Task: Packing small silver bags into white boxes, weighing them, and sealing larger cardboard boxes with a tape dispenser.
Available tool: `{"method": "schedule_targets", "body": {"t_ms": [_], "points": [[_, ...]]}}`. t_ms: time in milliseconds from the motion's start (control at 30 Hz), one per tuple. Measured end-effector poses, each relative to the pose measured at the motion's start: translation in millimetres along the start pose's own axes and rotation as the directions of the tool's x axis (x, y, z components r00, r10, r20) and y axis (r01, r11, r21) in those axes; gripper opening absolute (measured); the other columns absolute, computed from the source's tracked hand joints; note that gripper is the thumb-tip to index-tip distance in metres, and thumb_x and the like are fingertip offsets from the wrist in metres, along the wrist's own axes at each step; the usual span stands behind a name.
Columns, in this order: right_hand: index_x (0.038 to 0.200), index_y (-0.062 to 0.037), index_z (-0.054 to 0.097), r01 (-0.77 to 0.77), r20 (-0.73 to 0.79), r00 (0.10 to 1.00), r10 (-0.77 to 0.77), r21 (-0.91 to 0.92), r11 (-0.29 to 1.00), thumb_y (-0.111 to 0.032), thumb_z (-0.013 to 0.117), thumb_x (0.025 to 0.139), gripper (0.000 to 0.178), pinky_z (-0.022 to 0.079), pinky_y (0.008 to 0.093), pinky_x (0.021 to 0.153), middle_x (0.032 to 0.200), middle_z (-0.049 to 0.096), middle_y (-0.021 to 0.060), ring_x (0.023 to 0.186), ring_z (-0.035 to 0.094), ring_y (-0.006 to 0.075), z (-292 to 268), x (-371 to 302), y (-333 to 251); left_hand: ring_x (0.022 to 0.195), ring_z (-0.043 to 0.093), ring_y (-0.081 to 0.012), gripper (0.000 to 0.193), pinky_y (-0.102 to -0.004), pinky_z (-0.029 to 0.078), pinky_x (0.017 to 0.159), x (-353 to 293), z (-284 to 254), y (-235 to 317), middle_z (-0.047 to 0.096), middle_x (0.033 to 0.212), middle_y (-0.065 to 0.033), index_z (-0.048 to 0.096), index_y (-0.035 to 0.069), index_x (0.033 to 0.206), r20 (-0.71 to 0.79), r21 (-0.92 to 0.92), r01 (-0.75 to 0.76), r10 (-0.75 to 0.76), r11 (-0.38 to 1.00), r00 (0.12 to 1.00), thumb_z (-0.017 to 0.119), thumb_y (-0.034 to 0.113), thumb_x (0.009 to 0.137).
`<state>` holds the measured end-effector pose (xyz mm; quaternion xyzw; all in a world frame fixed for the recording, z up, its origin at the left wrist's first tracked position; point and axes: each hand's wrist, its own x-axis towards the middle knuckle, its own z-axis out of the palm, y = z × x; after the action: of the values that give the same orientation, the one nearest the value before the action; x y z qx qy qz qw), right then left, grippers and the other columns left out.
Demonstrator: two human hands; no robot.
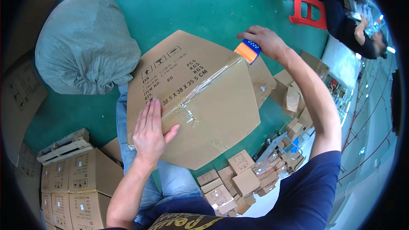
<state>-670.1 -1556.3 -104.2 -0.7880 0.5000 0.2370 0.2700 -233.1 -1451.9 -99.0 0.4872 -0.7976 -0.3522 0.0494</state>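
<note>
A large brown cardboard carton stands in front of me, tilted in the view, with black print on one face. Shiny clear tape runs along its edge seam. At the far right end of that strip my right hand grips a blue and orange tape dispenser, which touches the carton's edge. My left hand lies flat on the carton's near left part, fingers stretched out and thumb apart, beside the near end of the tape.
A stuffed grey-green woven sack stands at the far left. Stacked cartons sit at the lower left by a wooden pallet. More boxes lie to the right. A person is near a red plastic stool.
</note>
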Motion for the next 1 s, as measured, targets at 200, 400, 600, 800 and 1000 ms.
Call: {"method": "schedule_targets", "body": {"t_ms": [200,400,600,800,1000], "points": [[0.124,-0.0248,0.053,0.022,-0.032,0.999,-0.025,-0.102,0.995,-0.007,0.06,0.082,0.047,0.051,0.0384,0.089,0.114,0.055,0.0049,0.111,0.057,0.0272,17,12,7,0.12,0.059,-0.0327,0.075,-0.0451,0.049,0.101,-1,-2,5,0.06,0.131,-0.0177,0.049,-0.003,0.137,0.056,-0.015,0.026,-0.025,1.0,0.998,0.073,0.043,0.082],[0.119,-0.0289,0.05,-0.044,0.019,0.999,0.049,-0.195,0.98,-0.011,0.055,0.086,0.038,0.056,0.0382,0.07,0.111,0.053,0.0051,0.109,0.058,0.0255,21,-17,18,0.116,0.06,-0.0352,0.085,-0.0436,0.049,0.099,4,-1,13,0.06,0.129,-0.0205,0.039,-0.004,0.143,0.223,-0.142,0.068,-0.035,0.988,0.974,0.074,0.043,0.082],[0.115,-0.0346,0.049,-0.096,-0.04,0.995,0.088,-0.286,0.953,-0.014,0.056,0.089,0.034,0.054,0.0395,0.073,0.114,0.053,0.0011,0.121,0.051,0.0206,30,-35,13,0.124,0.054,-0.0358,0.087,-0.0461,0.042,0.106,-2,9,24,0.055,0.135,-0.0241,0.036,-0.004,0.145,0.12,-0.063,-0.043,0.05,0.997,0.992,0.07,0.047,0.083],[0.119,-0.037,0.052,-0.289,0.102,0.923,0.372,-0.456,0.842,-0.022,0.059,0.09,0.033,0.049,0.054,0.088,0.115,0.055,0.0015,0.123,0.048,0.0222,5,-37,7,0.128,0.051,-0.0349,0.08,-0.0473,0.04,0.108,3,8,25,0.053,0.137,-0.0218,0.042,-0.004,0.14,0.067,-0.038,-0.082,0.084,0.996,0.994,0.068,0.046,0.085],[0.112,-0.0322,0.052,0.136,0.158,0.987,-0.039,-0.667,0.733,-0.023,0.059,0.087,0.027,0.038,0.052,0.101,0.108,0.055,0.0011,0.111,0.054,0.0228,57,-44,-6,0.125,0.054,-0.0349,0.075,-0.0443,0.047,0.102,-30,36,28,0.055,0.136,-0.0199,0.045,-0.001,0.138,0.14,-0.03,-0.08,0.084,0.996,0.987,0.068,0.046,0.084]]}}
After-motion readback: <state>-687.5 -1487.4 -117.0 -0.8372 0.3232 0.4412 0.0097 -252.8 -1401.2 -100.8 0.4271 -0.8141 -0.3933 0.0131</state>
